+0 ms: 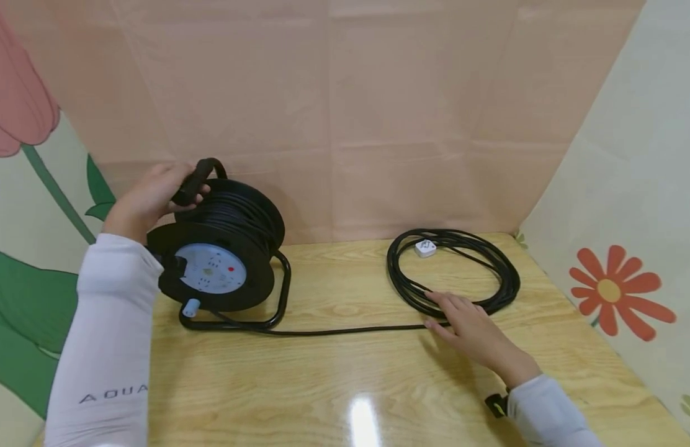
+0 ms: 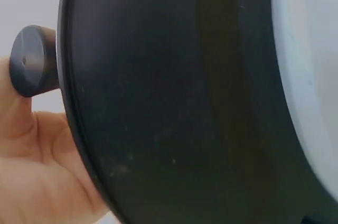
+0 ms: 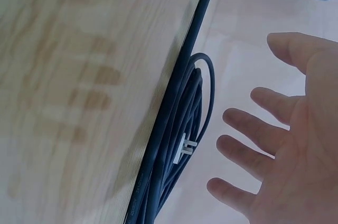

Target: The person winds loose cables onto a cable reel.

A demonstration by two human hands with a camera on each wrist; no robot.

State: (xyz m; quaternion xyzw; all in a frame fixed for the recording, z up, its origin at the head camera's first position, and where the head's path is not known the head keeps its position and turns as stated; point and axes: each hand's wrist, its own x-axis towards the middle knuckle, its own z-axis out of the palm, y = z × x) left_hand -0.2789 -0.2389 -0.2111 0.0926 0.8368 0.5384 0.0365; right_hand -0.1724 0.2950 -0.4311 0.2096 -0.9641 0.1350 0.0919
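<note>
A black cable reel [image 1: 258,273] with a pale blue socket panel [image 1: 213,270] stands at the left on a tubular frame [image 1: 285,292]. My left hand [image 1: 149,197] grips the dark handle [image 1: 193,184] at its top; in the left wrist view the reel's flange [image 2: 148,92] hides much of that hand. At the right lies a loose coil of black cable [image 1: 508,279], a white plug [image 1: 425,249] inside its loop. One strand [image 1: 345,331] runs along the table from reel to coil. Over the coil's near edge, my right hand [image 1: 476,332] has its fingers spread, holding nothing.
The wooden table [image 1: 289,385] meets a pinkish sheet [image 1: 378,124] hung behind it. Walls with painted flowers [image 1: 609,290] rise on both sides. A dark band with a small device [image 1: 496,405] sits at my right wrist.
</note>
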